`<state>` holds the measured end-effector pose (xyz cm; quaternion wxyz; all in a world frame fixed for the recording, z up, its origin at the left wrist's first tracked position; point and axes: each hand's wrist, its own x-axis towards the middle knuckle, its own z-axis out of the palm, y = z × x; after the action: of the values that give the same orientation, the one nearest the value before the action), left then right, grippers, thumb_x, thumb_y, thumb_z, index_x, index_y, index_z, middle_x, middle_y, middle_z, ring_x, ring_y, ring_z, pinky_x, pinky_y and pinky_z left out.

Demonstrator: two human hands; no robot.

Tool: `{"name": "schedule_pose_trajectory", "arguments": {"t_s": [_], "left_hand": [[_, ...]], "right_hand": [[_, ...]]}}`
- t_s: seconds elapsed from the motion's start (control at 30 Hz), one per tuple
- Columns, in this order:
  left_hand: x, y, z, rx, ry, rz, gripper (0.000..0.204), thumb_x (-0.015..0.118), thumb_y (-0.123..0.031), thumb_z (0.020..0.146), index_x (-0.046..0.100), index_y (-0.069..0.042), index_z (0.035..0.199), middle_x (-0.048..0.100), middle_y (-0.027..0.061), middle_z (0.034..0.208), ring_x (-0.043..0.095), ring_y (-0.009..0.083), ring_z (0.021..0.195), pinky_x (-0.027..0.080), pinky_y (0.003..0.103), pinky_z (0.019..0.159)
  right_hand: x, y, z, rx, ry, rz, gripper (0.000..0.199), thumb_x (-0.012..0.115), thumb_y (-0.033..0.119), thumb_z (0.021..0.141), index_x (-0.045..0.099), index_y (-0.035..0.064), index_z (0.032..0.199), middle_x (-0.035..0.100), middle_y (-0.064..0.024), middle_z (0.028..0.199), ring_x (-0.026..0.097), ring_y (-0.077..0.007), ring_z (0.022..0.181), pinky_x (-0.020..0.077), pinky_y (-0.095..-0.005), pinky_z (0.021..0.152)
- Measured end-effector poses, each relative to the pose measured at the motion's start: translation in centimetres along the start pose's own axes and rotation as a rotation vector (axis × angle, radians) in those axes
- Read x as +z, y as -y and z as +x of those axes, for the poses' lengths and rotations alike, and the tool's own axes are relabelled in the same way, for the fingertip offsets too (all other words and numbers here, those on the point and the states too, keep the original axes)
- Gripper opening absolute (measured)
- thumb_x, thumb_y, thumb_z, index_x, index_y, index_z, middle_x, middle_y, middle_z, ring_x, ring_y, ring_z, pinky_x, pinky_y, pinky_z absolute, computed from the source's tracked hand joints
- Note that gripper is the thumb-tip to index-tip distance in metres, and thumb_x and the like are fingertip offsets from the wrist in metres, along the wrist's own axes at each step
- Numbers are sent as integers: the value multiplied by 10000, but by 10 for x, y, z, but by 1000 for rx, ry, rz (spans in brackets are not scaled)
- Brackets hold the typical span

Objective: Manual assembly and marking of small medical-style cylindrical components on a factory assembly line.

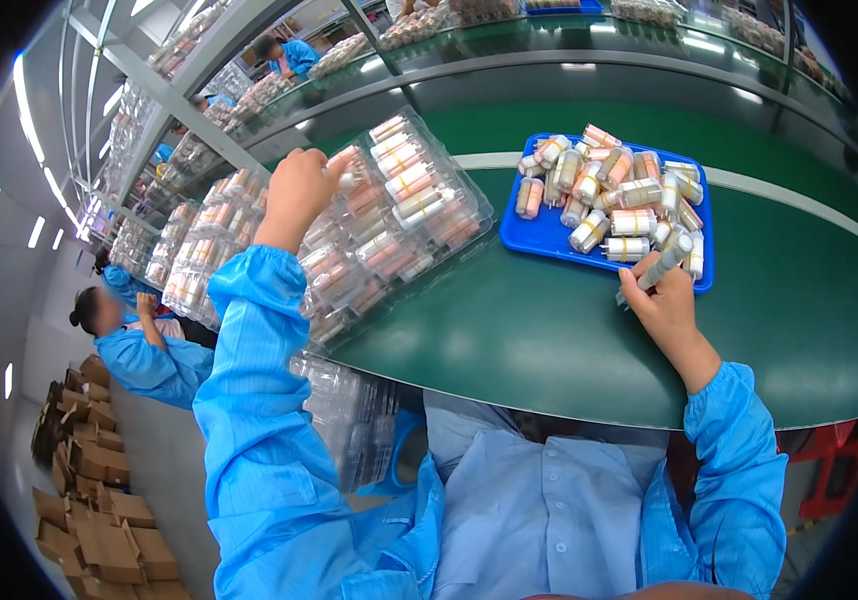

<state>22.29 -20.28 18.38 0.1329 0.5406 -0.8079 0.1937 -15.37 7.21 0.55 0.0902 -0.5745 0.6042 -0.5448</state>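
Note:
My left hand (301, 192) reaches over a clear plastic blister tray (469, 190) at the left, its fingers closed on a small pink-and-white cylinder (348, 165). Rows of similar cylinders with yellow bands fill the tray's compartments. My right hand (671, 305) is closed round a slim, translucent grey, pen-like stick (661, 265), held at a slant. It is at the near right edge of a blue plastic tray (549, 247). Loose cylinders (589, 185), some pink, some white, some greyish, lie heaped in the blue tray.
Both trays rest on a curved green table (509, 340). More filled clear trays (214, 235) stand farther left, where a co-worker in blue (149, 350) sits. Below the table edge are stacked clear trays (344, 410). Cardboard boxes (99, 480) lie on the floor. A metal frame (549, 75) crosses behind.

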Motion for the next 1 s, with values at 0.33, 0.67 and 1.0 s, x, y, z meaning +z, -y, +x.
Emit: {"name": "schedule_pose_trajectory", "arguments": {"t_s": [0.33,0.67,1.0], "left_hand": [[57,45,-14,-176,103,-560,410,477,-350,1022,679,-46,1208,724,206,1042,690,385,983,515,451,881],[40,40,-36,-239,146,-727,313,505,-147,946,703,-34,1160,727,132,1042,696,295,942,526,412,868],[3,41,-68,19,327,-610,282,704,-143,906,701,-34,1165,729,76,1066,684,181,1013,519,309,887]], "right_hand": [[3,5,-3,-45,35,15,202,762,132,881,638,36,755,601,-44,604,543,-144,506,431,-297,495],[3,1,-4,-35,26,-4,188,772,124,867,647,38,755,597,-50,610,548,-154,507,438,-305,496],[5,1,-6,-102,46,-37,175,783,131,852,653,38,781,606,-73,651,577,-201,533,462,-337,517]]}}
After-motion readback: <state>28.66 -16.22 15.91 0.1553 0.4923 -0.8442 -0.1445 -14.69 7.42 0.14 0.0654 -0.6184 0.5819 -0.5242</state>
